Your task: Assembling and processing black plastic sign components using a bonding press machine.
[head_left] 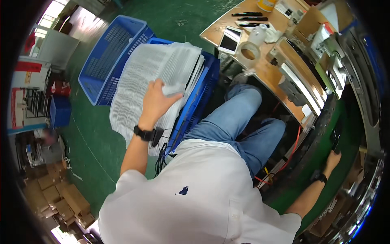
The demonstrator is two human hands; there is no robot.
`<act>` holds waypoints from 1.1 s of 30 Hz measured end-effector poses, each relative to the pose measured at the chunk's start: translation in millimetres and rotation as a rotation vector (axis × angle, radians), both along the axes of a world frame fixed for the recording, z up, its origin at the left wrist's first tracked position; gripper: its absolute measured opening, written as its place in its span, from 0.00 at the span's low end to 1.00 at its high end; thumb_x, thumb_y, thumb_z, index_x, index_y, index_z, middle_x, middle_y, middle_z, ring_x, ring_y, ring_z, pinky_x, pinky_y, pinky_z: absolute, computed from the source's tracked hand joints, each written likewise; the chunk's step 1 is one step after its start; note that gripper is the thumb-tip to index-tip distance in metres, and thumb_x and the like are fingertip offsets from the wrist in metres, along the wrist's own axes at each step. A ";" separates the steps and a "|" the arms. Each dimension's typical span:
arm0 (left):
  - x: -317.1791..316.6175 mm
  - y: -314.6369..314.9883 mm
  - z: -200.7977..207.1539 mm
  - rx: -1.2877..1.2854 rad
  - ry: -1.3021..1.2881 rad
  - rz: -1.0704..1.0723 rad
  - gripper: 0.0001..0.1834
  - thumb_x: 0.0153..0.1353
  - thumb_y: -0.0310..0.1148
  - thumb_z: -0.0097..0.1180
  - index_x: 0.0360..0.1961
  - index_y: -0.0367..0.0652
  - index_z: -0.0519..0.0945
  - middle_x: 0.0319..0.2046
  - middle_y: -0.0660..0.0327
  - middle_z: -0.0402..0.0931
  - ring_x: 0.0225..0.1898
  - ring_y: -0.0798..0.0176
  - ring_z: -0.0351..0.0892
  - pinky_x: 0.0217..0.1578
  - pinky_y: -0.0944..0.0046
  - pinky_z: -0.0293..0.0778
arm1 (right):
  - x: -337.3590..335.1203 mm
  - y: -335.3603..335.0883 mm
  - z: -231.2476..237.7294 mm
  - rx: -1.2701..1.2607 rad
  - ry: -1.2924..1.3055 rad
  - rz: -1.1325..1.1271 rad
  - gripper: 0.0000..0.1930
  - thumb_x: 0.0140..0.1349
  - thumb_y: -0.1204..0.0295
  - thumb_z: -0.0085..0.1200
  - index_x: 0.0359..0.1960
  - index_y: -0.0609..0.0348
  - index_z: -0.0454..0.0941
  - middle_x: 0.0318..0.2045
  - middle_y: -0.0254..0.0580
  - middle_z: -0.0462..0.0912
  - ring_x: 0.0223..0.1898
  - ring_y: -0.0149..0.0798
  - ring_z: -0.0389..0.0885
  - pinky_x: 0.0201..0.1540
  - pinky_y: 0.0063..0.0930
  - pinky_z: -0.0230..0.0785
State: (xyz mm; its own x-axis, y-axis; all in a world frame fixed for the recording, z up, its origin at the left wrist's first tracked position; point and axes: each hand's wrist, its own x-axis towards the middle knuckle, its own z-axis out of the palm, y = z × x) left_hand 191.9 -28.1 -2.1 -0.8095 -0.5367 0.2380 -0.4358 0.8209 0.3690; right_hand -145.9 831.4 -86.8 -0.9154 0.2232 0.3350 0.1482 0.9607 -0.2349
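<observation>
Over white sheets [158, 59], left fingers [159, 83] spread wide, empty — against right fingers [334, 155], black piece [336, 140], grip unclear

The stacked sheets [156, 63] left of the legs look thin and matt, with a finely ribbed surface; whether paper or foam cannot be told. Around and beyond them, the blue crates [106, 51] are smooth, slightly shiny plastic with perforated walls. The green floor [91, 134] looks smooth, glossy at the far end where light reflects. At far right, the table [221, 20] has a smooth wood-look top bearing a phone [230, 40] with a glossy screen, a glossy tape roll [248, 62] and a bright metal bar [301, 88]. Near left, the boxes [73, 199] are matt brown cardboard.
</observation>
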 end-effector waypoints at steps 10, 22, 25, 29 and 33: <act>60.9 -14.5 -73.9 0.065 -0.310 0.027 0.21 0.58 0.35 0.74 0.46 0.39 0.76 0.46 0.46 0.77 0.43 0.39 0.82 0.43 0.44 0.79 | 54.9 -240.4 192.9 -0.656 0.263 0.423 0.21 0.76 0.75 0.59 0.68 0.66 0.76 0.33 0.30 0.77 0.30 0.25 0.70 0.34 0.19 0.63; 54.4 -52.9 -65.3 0.242 -0.058 -0.174 0.07 0.64 0.24 0.63 0.35 0.38 0.75 0.28 0.53 0.72 0.32 0.50 0.75 0.35 0.54 0.73 | 61.3 -406.9 349.9 -0.313 1.095 1.052 0.32 0.76 0.71 0.56 0.77 0.71 0.61 0.73 0.58 0.71 0.76 0.54 0.68 0.74 0.49 0.68; 66.8 -102.0 -55.4 0.505 0.011 0.030 0.09 0.72 0.30 0.62 0.36 0.39 0.75 0.26 0.64 0.74 0.27 0.67 0.72 0.30 0.63 0.71 | 65.8 -417.8 357.0 -0.279 1.145 0.906 0.34 0.76 0.69 0.56 0.78 0.67 0.58 0.75 0.56 0.68 0.77 0.54 0.66 0.75 0.49 0.66; 64.5 -246.5 -5.2 0.441 0.208 0.049 0.07 0.74 0.33 0.57 0.39 0.42 0.76 0.20 0.65 0.70 0.17 0.70 0.68 0.17 0.66 0.63 | 81.9 -419.3 353.0 -0.249 0.974 0.625 0.40 0.77 0.60 0.57 0.82 0.61 0.50 0.81 0.52 0.54 0.80 0.55 0.58 0.77 0.53 0.62; 53.0 -382.5 87.2 -0.035 0.485 0.433 0.11 0.69 0.35 0.58 0.38 0.35 0.81 0.33 0.51 0.84 0.36 0.56 0.85 0.37 0.55 0.77 | 96.2 -403.7 327.1 -0.326 0.825 0.664 0.40 0.77 0.57 0.58 0.81 0.58 0.49 0.80 0.50 0.51 0.78 0.54 0.58 0.77 0.53 0.62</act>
